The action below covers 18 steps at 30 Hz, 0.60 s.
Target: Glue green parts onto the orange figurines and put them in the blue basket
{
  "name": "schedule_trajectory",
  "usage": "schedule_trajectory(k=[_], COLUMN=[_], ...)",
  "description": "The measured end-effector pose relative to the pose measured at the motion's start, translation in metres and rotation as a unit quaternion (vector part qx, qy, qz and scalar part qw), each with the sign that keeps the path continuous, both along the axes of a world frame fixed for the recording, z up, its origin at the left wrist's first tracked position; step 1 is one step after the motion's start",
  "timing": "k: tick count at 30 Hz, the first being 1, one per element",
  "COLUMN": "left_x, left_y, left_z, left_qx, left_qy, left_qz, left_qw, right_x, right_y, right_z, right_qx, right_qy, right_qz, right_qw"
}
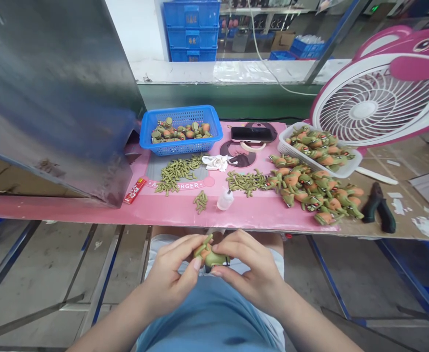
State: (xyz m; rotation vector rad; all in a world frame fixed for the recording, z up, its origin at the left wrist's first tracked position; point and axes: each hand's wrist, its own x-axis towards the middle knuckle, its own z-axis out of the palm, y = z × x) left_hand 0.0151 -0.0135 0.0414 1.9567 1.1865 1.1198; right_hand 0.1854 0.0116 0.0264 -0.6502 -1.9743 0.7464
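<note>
Above my lap, just short of the table edge, I hold a small green and orange figurine (214, 259) between both hands. My left hand (173, 266) is closed on its left end, where a thin green piece sticks up. The fingers and thumb of my right hand (249, 264) pinch its right end, which has white and black marks. On the table beyond are a small pile of green pieces (200, 201) and a small whitish bottle (225, 199). Larger heaps of green pieces (177, 172) and more green pieces (246, 182) lie farther back.
A blue basket (182, 146) holds figurine parts. Figurines (305, 188) are heaped at right, before a white basket (342, 172) of more. Around them are a phone (251, 134), crumpled tissue (216, 163), red packet (135, 190), black-handled pliers (379, 208), a pink fan (364, 110) and a metal housing (53, 98).
</note>
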Motion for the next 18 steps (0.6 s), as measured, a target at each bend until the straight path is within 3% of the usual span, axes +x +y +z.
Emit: schedule_trajectory(k=[5, 11, 13, 15, 18], left_x=[0.0, -0.002, 0.0, 0.002, 0.002], left_y=[-0.001, -0.001, 0.0, 0.0, 0.0], left_z=[0.0, -0.011, -0.02, -0.029, -0.041], left_qx=[0.001, -0.018, -0.084, -0.155, -0.197], left_qy=[-0.005, -0.012, -0.047, -0.112, -0.159], left_qz=[-0.006, -0.013, -0.011, 0.026, 0.096], left_qw=[1.0, 1.0, 0.995, 0.981, 0.962], right_x=[0.001, 0.0, 0.011, 0.034, 0.085], right_y=[0.001, -0.003, 0.006, 0.025, 0.065], right_z=[0.001, -0.003, -0.01, -0.016, -0.024], right_qx=[0.015, -0.043, -0.041, -0.032, -0.025], right_qy=[-0.018, 0.059, 0.054, 0.034, 0.027], right_qz=[0.022, 0.002, -0.057, -0.178, -0.374], right_qw=[0.999, 0.997, 0.996, 0.983, 0.927])
